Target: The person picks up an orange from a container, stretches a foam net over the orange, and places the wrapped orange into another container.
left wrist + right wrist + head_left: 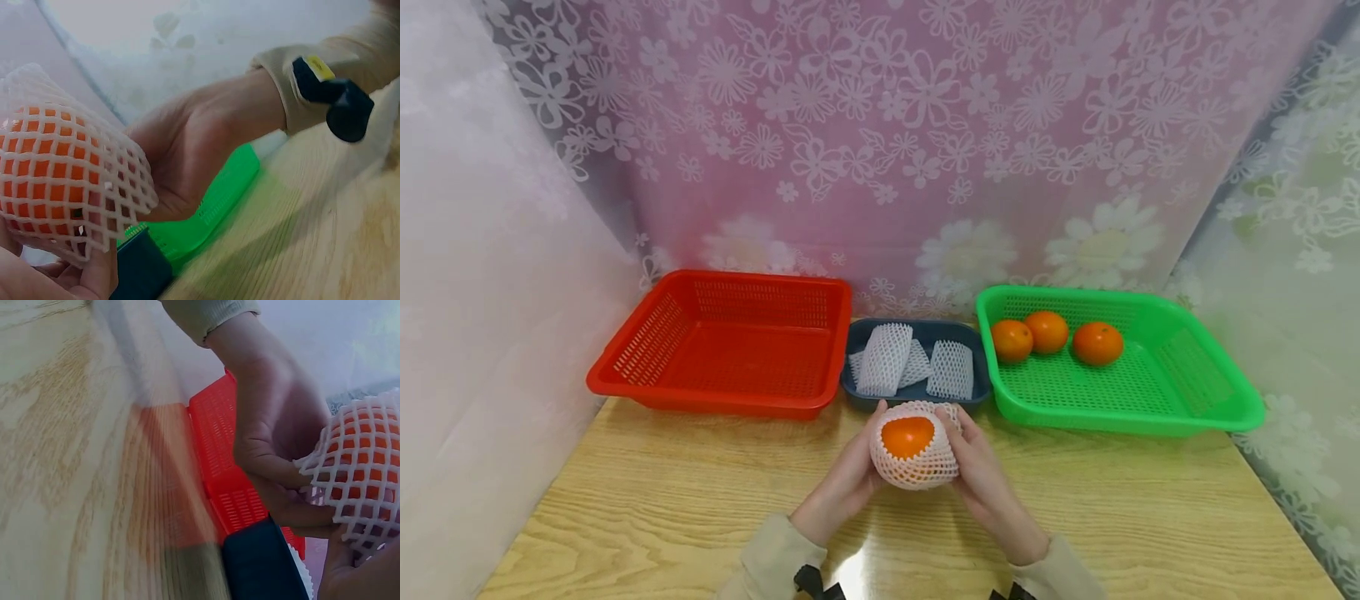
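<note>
An orange wrapped in a white foam net is held between both hands above the table, in front of the blue tray. The left hand grips its left side and the right hand its right side, fingers curled round the net. Part of the orange's skin shows through the net's opening in the head view. In the left wrist view the net covers the orange; in the right wrist view fingers curl at the edge of the net.
A red basket with nothing in it stands at the left. A dark blue tray in the middle holds several foam nets. The green basket at the right contains three oranges. A flowered curtain hangs behind.
</note>
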Motion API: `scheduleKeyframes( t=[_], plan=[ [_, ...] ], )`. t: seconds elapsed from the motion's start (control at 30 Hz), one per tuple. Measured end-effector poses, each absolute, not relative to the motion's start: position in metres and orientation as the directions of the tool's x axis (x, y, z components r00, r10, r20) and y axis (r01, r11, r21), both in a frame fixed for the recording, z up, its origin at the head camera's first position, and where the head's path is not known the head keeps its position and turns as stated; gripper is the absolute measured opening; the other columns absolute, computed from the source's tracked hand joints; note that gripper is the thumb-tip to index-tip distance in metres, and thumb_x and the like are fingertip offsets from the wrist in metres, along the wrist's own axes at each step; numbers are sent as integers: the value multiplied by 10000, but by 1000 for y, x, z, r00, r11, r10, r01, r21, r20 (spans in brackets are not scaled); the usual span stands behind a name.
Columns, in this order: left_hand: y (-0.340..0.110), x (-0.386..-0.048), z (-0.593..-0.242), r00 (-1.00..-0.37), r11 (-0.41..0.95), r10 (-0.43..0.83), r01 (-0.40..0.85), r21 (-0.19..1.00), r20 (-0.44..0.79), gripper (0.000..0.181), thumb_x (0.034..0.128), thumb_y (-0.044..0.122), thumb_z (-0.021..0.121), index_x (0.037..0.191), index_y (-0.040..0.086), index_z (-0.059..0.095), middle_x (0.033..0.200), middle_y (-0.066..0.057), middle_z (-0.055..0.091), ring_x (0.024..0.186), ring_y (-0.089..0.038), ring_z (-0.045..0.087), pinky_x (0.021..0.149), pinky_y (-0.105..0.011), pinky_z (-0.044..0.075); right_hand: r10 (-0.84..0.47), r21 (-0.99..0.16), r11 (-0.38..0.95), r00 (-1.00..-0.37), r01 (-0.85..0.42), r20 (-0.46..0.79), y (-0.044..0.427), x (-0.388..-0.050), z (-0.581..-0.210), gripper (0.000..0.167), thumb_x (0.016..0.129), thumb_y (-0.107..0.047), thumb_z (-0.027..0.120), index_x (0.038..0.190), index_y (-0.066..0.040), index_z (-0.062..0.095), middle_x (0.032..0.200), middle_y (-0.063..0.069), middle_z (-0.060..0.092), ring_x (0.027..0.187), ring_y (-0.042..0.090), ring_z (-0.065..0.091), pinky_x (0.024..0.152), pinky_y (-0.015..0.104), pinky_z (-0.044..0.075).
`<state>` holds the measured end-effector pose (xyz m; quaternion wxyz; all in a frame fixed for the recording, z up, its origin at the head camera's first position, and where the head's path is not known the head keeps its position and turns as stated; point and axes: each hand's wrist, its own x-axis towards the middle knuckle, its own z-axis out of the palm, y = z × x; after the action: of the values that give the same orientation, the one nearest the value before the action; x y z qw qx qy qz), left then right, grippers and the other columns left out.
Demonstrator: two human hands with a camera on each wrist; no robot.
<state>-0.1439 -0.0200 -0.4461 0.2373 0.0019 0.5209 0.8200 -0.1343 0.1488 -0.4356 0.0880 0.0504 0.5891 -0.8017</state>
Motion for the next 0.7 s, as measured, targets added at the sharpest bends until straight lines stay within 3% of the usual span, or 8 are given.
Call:
scheduleKeyframes(
  t=[0.13,0.3,0.5,0.6,0.7],
  plan=[
    [-20,-142,-445,-882,-399,409,-403,824,-234,677,1026,630,399,1422,100,540,1203,17,635,1022,-104,593,814,-231,492,-70,-937,-278,-978,211,-199,147,-134,-439,318,1095,-197,452,1351,-13,481,1137,28,626,987,125,605,840,247,543],
    [-20,-140,-444,-880,-422,412,-413,807,-235,636,1024,626,416,1372,122,587,1126,48,679,985,-75,642,797,-221,532,-65,-944,-232,-972,234,-225,148,-135,-443,362,1094,-178,447,1406,1,481,1174,30,634,982,112,602,835,234,542],
    [-19,-140,-442,-890,-454,388,-410,791,-239,672,1041,620,355,1436,97,506,1139,31,662,979,-78,641,818,-228,547,-88,-963,-181,-978,201,-188,154,-139,-437,450,1101,-303,430,1463,-37,403,1276,-18,580,1108,99,565,944,246,467],
    [-20,-140,-441,-901,-500,354,-409,764,-250,735,1036,637,327,1511,81,405,1195,-1,631,1010,-94,628,851,-246,546,-129,-983,-141,-986,121,-103,159,-139,-432,534,1106,-403,376,1508,-53,360,1417,50,517,1251,148,502,1015,267,438],
    [-21,-141,-441,-909,-529,318,-407,745,-271,767,1025,655,339,1524,73,376,1200,-21,617,1009,-94,621,844,-236,540,-220,-998,-44,-974,-36,45,160,-137,-430,522,1103,-351,413,1544,-83,335,1558,122,402,1406,231,390,1071,249,409]
  ],
)
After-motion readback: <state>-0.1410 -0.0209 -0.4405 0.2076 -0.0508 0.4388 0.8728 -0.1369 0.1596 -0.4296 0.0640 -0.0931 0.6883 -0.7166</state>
